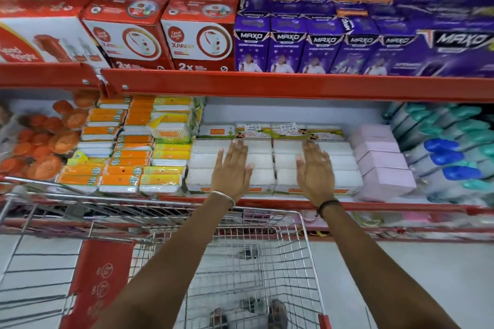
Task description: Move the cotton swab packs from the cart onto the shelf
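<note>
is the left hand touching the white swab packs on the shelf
Touching: the head view shows the left hand lying flat on the white swab packs, no gap visible.

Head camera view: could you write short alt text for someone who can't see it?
Both hands, left hand and right hand, lie flat with fingers spread on white cotton swab packs on a red shelf, above a wire cart.

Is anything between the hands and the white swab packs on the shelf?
Nothing visible. The left hand and right hand lie flat, fingers spread, on the swab packs, reaching over the cart rim.
</note>
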`<state>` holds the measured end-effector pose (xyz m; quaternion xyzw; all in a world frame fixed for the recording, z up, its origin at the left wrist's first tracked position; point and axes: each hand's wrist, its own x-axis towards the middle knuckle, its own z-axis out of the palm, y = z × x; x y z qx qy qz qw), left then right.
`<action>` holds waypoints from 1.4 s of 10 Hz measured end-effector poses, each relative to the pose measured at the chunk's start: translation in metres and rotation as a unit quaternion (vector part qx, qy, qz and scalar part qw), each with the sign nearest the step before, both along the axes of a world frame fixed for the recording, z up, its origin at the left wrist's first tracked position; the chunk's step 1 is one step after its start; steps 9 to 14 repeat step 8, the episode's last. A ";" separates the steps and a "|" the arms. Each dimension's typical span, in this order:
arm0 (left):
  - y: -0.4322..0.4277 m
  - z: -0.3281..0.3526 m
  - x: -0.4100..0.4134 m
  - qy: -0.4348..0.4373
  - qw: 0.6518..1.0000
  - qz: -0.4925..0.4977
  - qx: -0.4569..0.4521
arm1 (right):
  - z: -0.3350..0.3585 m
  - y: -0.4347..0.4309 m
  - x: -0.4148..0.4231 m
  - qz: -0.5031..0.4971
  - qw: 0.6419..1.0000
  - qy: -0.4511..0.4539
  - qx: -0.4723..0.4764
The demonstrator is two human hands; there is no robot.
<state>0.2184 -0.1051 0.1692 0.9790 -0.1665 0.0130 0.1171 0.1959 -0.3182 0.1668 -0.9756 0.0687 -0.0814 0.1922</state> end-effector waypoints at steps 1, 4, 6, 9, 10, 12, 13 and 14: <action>-0.035 -0.002 -0.004 0.023 0.999 -0.029 -0.016 | -0.001 -0.025 -0.006 -0.009 1.000 0.009 -0.012; -0.082 -0.023 -0.010 0.020 0.999 -0.004 0.025 | -0.020 -0.040 -0.002 0.000 0.998 0.047 -0.049; -0.085 -0.022 -0.011 0.010 0.999 0.003 0.033 | -0.020 -0.040 -0.002 0.005 0.999 0.035 -0.038; -0.082 -0.016 -0.012 0.030 0.998 -0.007 0.047 | -0.014 -0.039 -0.003 0.020 0.997 0.064 -0.038; -0.082 -0.016 -0.012 0.030 0.998 -0.007 0.047 | -0.014 -0.039 -0.003 0.020 0.997 0.064 -0.038; -0.082 -0.016 -0.012 0.030 0.998 -0.007 0.047 | -0.014 -0.039 -0.003 0.020 0.997 0.064 -0.038; -0.082 -0.016 -0.012 0.030 0.998 -0.007 0.047 | -0.014 -0.039 -0.003 0.020 0.997 0.064 -0.038; -0.082 -0.016 -0.012 0.030 0.998 -0.007 0.047 | -0.014 -0.039 -0.003 0.020 0.997 0.064 -0.038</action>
